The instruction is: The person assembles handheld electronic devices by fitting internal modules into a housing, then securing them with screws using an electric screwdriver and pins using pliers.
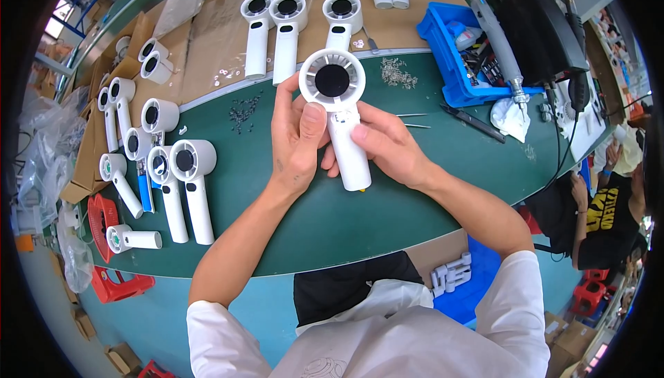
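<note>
From the head view, we hold a white handheld fan point(340, 118) over the green tabletop point(387, 198), a little above the middle of the picture. Our left hand point(297, 143) wraps the neck just under the round head, thumb laid along the front, its grip pressed onto the fan. Our right hand point(387, 144) comes in from the other side, fingers closed around the handle, also pinching the fan.

To do this step well, we judge it best to keep the left hand firm as the anchor and let the right hand do the fine work on the handle, holding the fan's face turned up at us so the seam stays in sight. Squeezing the thin ring would likely flex it, so pressure belongs on the neck.

The fan has a round ring head with pale radial vanes and a dark centre disc, and a straight white handle; its lower tip may carry a small yellowish mark, though that is too small to be sure. More fans point(183, 188) lie in rows to our left and ahead, and a blue bin point(449, 56) sits to the right.
</note>
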The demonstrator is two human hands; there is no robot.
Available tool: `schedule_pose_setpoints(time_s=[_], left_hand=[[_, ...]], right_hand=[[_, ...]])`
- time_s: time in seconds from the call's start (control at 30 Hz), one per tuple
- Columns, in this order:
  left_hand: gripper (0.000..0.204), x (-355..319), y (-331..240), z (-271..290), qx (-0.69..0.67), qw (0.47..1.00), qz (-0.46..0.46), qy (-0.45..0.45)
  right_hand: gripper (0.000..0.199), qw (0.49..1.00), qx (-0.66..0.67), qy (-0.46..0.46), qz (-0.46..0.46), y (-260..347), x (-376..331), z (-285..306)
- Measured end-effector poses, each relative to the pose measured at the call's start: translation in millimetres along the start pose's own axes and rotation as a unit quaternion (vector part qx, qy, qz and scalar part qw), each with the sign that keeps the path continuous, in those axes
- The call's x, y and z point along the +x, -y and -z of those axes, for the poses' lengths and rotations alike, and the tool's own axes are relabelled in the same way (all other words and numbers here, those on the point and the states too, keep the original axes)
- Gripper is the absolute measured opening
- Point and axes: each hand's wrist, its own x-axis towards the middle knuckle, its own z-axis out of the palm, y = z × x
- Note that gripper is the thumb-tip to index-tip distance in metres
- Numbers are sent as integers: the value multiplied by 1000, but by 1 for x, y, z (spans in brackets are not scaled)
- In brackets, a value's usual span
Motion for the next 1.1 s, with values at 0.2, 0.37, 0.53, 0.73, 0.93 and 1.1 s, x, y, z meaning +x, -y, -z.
schedule_pose_setpoints(time_s=[0.2,0.37,0.53,0.73,0.93,1.1], left_hand=[[64,0,2,1,-63,998,-27,3],[63,0,1,0,-58,997,-43,-4],[63,-1,-1,2,-46,998,-28,11],[64,0,-1,-1,-34,998,-59,7],[65,0,0,0,-39,998,-54,3],[66,0,-1,0,-40,998,-47,8]], right_hand=[[42,993,-113,9,26,6,-2,-5],[41,993,-113,-4,38,5,-2,-6],[41,993,-114,-6,24,6,-2,-7],[41,993,-115,-4,24,8,-2,-7],[42,993,-118,2,25,6,-2,-5],[42,993,-119,-4,24,8,-1,-7]])
